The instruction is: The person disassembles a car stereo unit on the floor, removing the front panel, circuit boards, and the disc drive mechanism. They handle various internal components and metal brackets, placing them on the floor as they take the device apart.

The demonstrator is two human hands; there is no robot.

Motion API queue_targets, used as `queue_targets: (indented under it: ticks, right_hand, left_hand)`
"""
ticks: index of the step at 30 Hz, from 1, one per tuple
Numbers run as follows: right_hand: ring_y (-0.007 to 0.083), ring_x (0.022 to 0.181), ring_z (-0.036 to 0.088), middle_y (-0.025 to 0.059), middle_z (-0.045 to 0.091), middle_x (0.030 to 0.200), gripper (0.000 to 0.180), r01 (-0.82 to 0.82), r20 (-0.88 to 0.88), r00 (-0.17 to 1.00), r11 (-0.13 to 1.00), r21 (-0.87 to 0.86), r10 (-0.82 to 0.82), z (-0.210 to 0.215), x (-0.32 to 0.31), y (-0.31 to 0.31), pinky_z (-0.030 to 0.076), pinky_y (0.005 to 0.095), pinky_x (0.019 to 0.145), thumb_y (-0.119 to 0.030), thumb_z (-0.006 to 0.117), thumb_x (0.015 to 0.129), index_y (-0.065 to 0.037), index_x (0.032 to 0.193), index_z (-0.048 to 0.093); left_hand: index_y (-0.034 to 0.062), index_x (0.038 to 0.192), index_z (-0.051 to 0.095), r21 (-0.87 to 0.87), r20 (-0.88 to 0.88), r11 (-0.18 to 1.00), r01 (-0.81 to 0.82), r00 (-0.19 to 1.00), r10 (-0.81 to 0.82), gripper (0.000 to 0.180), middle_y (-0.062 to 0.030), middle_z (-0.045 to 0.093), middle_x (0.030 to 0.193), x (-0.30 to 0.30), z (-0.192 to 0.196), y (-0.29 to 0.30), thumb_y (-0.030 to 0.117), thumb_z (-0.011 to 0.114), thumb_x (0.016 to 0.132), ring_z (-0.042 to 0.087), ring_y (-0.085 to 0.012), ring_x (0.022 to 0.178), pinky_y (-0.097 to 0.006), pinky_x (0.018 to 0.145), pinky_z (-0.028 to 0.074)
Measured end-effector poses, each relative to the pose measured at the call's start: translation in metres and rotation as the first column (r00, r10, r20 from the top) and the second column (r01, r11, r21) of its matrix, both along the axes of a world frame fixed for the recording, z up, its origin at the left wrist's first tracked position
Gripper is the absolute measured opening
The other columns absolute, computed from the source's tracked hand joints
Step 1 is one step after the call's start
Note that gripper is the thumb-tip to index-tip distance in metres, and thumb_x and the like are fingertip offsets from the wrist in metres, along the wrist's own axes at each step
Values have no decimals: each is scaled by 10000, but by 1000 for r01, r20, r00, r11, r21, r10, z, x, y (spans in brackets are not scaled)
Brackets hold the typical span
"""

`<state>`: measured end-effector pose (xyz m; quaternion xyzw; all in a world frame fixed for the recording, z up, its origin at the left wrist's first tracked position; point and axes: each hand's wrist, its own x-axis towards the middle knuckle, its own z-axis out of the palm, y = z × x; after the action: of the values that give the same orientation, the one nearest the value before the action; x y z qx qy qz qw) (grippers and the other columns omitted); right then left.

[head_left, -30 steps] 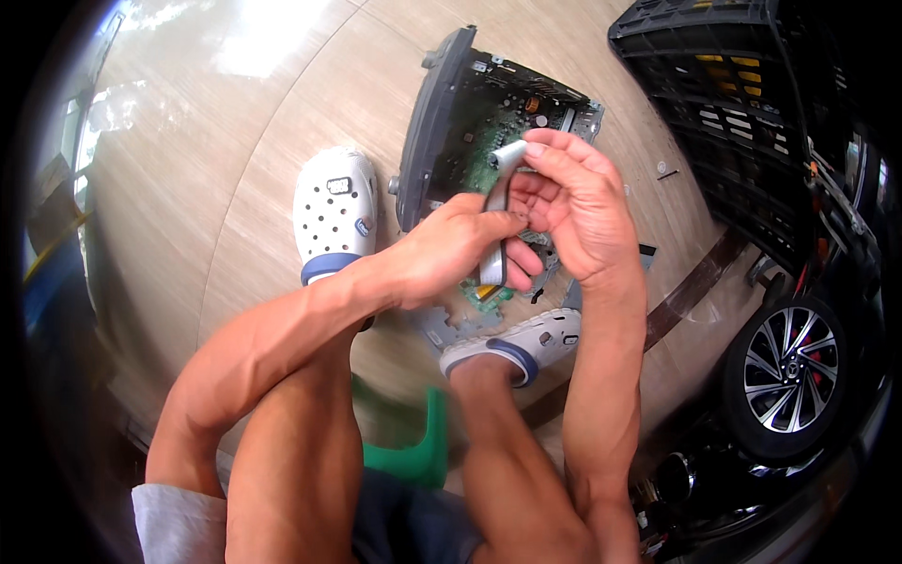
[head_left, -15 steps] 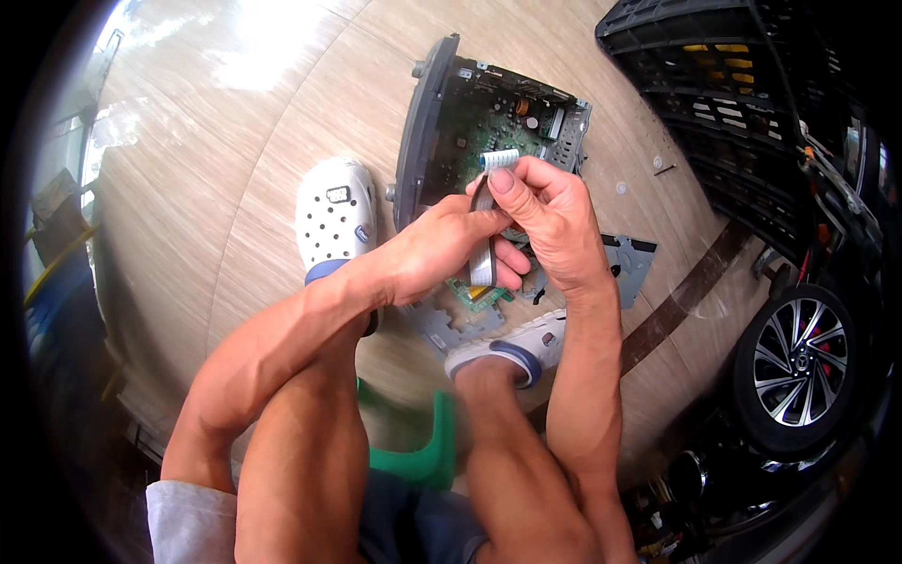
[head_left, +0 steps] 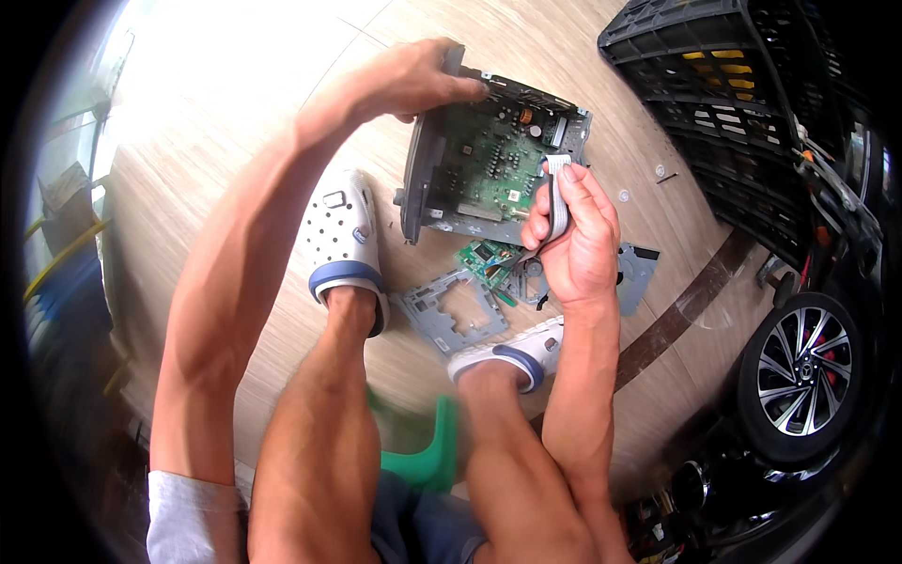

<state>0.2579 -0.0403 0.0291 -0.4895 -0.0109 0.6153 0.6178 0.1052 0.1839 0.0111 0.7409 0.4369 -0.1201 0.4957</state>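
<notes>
An opened car stereo (head_left: 498,155) lies on the floor ahead of me, its green circuit board facing up inside the metal frame. My left hand (head_left: 404,80) is closed round the far upper corner of its dark front panel, thumb over the inner side; the other fingertips are hidden behind the panel. My right hand (head_left: 575,230) pinches a folded flat ribbon cable (head_left: 558,197), grey-white and dark-sided, over the stereo's near right edge. Close below that hand lies a small green circuit board (head_left: 484,256) among loose metal parts.
A grey metal bracket (head_left: 437,305) and a grey plate (head_left: 639,273) lie near my white clogs (head_left: 338,226). A black crate (head_left: 686,85) stands at the right, beside a car wheel (head_left: 803,367). A green stool (head_left: 423,456) is beneath me. A screw (head_left: 667,178) lies near the crate.
My left hand has left the ribbon cable and moved up to the stereo's front panel corner. My right hand, still with the cable, has shifted right and slightly down. The stereo has turned slightly.
</notes>
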Motion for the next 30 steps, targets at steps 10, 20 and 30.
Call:
queue_targets:
  ticks: [10, 20, 30]
  right_hand:
    - [131, 529, 581, 47, 639, 776, 196, -18, 50, 998, 975, -221, 29, 8, 1, 6, 445, 297, 450, -260, 623, 1052, -66, 1033, 617]
    - [80, 452, 497, 63, 636, 753, 206, -251, 190, 928, 914, -319, 321, 39, 1, 1, 369, 238, 378, -210, 608, 1051, -10, 1087, 640]
    - [47, 557, 528, 27, 676, 757, 211, -607, 308, 585, 657, -447, 750, 53, -21, 52, 397, 222, 477, -174, 654, 1003, 32, 1035, 693]
  left_hand:
    - [-107, 1305, 549, -220, 93, 974, -52, 993, 74, 587, -222, 695, 1055, -2, -4, 3, 188, 752, 839, 750, -279, 926, -385, 784, 669]
    - [-61, 1408, 418, -481, -99, 481, -733, 590, 801, 680, -250, 663, 1102, -87, -7, -92, 129, 731, 834, 724, -300, 913, -413, 746, 649]
    - [-107, 1335, 516, -553, -169, 575, -603, 757, 631, 585, -211, 716, 1062, -113, -5, -145, 186, 741, 881, 740, -233, 901, -312, 837, 591]
